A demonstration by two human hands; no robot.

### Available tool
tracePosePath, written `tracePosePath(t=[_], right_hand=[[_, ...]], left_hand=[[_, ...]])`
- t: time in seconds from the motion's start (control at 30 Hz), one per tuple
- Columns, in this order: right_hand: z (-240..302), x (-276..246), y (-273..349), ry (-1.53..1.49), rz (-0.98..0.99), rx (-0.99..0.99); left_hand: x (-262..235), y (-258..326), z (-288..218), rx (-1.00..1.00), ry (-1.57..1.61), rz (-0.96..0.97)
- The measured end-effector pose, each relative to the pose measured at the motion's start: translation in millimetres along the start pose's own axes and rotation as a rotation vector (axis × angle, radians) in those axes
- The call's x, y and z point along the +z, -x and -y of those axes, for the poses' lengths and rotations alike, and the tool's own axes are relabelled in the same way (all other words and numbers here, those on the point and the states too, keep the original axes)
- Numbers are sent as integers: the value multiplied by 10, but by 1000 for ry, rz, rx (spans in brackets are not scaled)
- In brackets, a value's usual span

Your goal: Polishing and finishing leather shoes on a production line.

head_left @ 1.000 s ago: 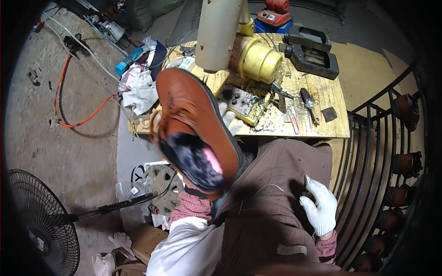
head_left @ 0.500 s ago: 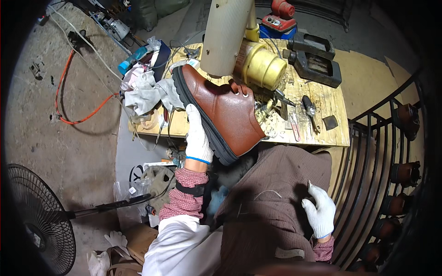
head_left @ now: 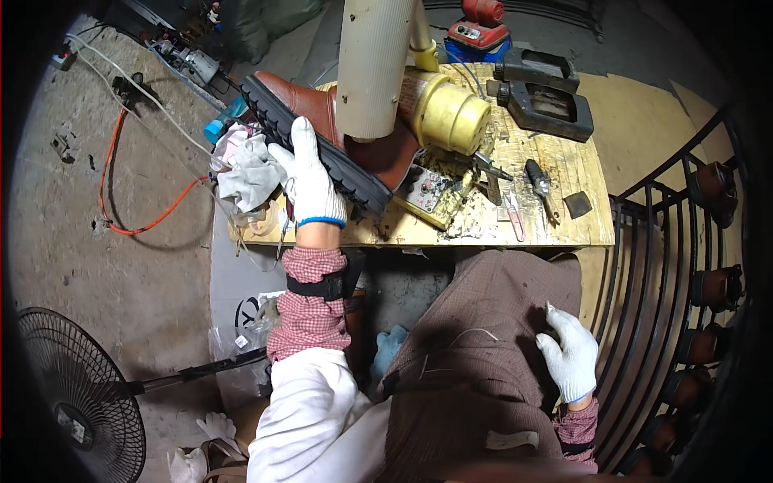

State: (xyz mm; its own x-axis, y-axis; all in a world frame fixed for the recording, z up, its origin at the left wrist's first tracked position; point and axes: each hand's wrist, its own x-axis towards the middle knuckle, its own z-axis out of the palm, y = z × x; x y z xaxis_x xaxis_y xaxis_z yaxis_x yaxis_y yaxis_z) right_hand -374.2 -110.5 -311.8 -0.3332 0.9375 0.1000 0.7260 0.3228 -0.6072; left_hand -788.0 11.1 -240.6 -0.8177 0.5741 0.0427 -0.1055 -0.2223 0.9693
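My left hand (head_left: 312, 181), in a white knit glove, is closed on a brown leather boot (head_left: 304, 102) along its thick black sole (head_left: 348, 175). The boot is tilted, with the sole facing the hand and part of the upper behind a ribbed pale tube (head_left: 373, 72). My right hand (head_left: 570, 354), gloved too, lies on the brown apron (head_left: 483, 362) over my lap, its thumb and fingers apart and holding nothing.
A wooden worktable (head_left: 491, 235) carries a yellow cylindrical fitting (head_left: 459, 117), a control box (head_left: 435, 193), black trays (head_left: 555, 113), a dark-handled tool (head_left: 538, 181) and crumpled cloths (head_left: 245, 173). A shoe rack (head_left: 644, 266) stands right, a fan (head_left: 80, 402) lower left.
My left hand has moved the boot up and to the left and turned it, so more of the sole faces me. The control box now shows. My right hand stays on the apron.
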Motion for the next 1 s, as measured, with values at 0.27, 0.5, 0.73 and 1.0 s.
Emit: tracePosePath(t=[0.27, 0.5, 0.73, 1.0], right_hand=[[401, 80, -558, 18, -6, -377], [1406, 359, -1420, 124, -235, -912], [1064, 432, -1144, 457, 750, -703], [-243, 322, -1280, 176, -150, -233]], left_hand=[[-193, 31, 178, -14, 171, 31], [-438, 753, 153, -179, 177, 41], [-508, 835, 88, -176, 128, -15], [-1561, 551, 792, -575, 553, 494]])
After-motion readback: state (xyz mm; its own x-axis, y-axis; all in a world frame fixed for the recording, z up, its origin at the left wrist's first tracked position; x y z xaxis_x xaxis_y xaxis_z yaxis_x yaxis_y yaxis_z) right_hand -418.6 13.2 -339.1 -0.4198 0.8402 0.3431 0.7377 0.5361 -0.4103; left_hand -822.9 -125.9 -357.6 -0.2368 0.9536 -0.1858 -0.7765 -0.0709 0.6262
